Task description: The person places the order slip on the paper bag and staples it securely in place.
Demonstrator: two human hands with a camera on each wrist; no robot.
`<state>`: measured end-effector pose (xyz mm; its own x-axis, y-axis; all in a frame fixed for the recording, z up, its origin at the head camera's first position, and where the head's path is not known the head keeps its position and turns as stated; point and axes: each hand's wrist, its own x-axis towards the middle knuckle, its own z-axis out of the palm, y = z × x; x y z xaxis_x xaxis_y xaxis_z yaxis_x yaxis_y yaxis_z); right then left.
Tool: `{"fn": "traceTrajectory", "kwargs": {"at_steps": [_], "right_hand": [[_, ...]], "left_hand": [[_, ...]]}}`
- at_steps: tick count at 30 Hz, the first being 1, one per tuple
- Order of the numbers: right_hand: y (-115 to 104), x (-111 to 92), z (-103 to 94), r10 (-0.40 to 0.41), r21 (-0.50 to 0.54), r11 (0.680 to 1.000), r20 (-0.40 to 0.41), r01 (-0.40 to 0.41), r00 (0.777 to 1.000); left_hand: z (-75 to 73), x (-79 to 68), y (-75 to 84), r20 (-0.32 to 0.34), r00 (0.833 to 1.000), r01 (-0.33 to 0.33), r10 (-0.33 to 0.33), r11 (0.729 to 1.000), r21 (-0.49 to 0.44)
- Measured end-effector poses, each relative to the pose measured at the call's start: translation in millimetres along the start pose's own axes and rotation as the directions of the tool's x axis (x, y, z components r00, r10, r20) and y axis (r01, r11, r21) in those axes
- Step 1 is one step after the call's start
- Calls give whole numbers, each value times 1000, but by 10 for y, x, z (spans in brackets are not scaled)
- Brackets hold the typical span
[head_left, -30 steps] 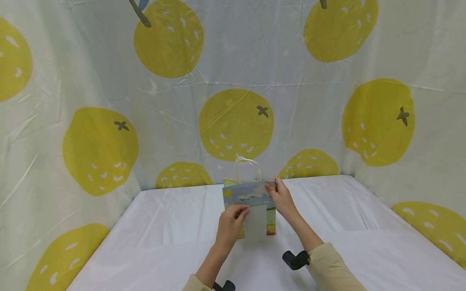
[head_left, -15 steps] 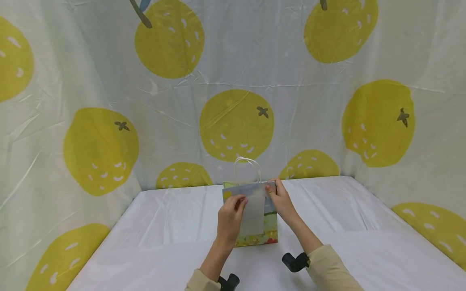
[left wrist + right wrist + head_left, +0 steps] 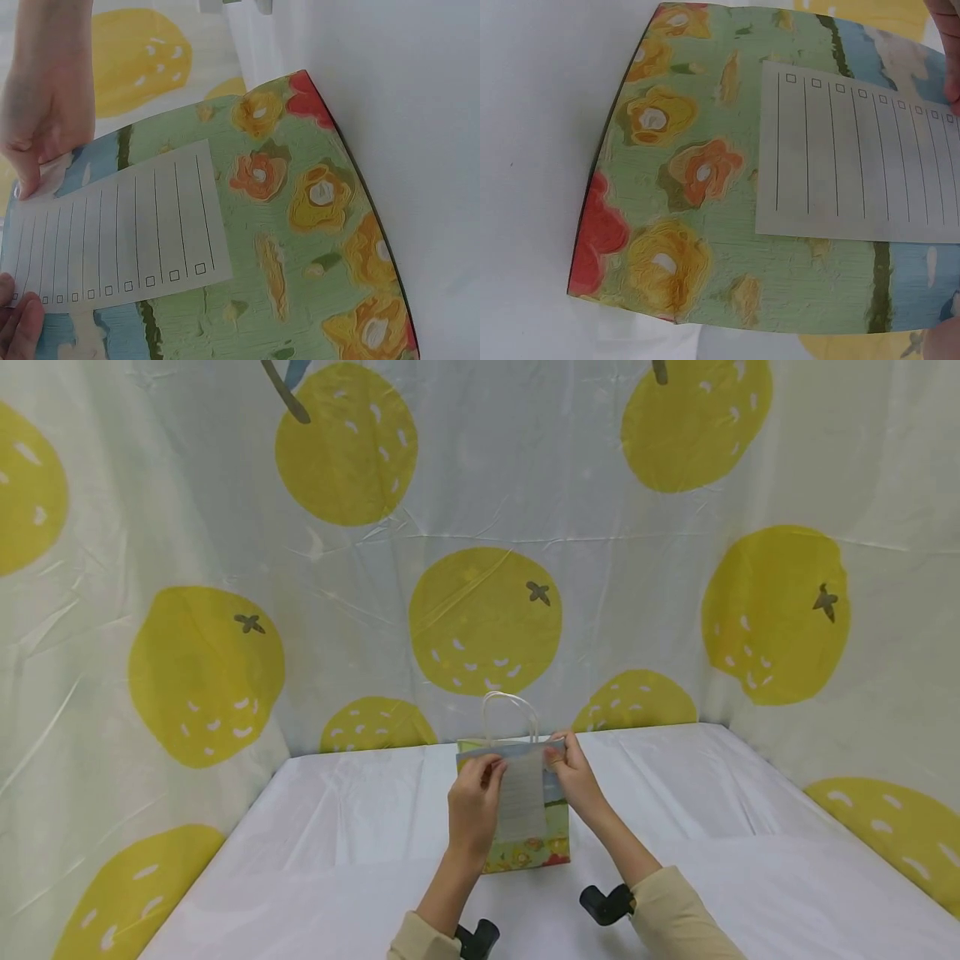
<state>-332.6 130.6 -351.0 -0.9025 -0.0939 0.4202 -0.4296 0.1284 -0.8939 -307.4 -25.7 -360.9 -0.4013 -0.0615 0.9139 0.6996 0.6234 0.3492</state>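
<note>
A paper gift bag (image 3: 557,839) with painted flowers, green grass and blue sky stands upright on the table, its white handles (image 3: 486,714) raised. Against its front lies a white checklist sheet (image 3: 522,814), ruled with lines and small boxes (image 3: 127,240). My left hand (image 3: 472,810) pinches the sheet by its upper left edge; only fingertips (image 3: 26,326) show in the left wrist view. With thumb in front and fingers behind, my right hand (image 3: 581,781) grips the bag's upper right edge. The inside of the bag is hidden.
A white cloth covers the table (image 3: 360,827). Behind and on both sides hangs a pale curtain (image 3: 337,635) printed with yellow fruit. Black wrist camera mounts (image 3: 606,904) stick out below both sleeves.
My left hand has moved up with the sheet, which now lies higher on the bag's front, its printed lines visible. The bag's front tilts less, showing more flowers. My right hand stays at the edge.
</note>
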Motion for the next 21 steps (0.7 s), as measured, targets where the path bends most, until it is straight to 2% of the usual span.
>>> {"fn": "traceTrajectory", "kwargs": {"at_steps": [7, 12, 21], "right_hand": [[7, -14, 7, -52, 43, 998, 7, 51, 999], [17, -18, 7, -69, 87, 994, 21, 67, 997], [18, -9, 19, -48, -6, 999, -38, 48, 998]], "left_hand": [[-11, 26, 34, 7, 1000, 20, -20, 1000, 24], [-10, 45, 44, 5, 1000, 6, -6, 998, 67], [-24, 76, 57, -6, 1000, -22, 23, 990, 136]]}}
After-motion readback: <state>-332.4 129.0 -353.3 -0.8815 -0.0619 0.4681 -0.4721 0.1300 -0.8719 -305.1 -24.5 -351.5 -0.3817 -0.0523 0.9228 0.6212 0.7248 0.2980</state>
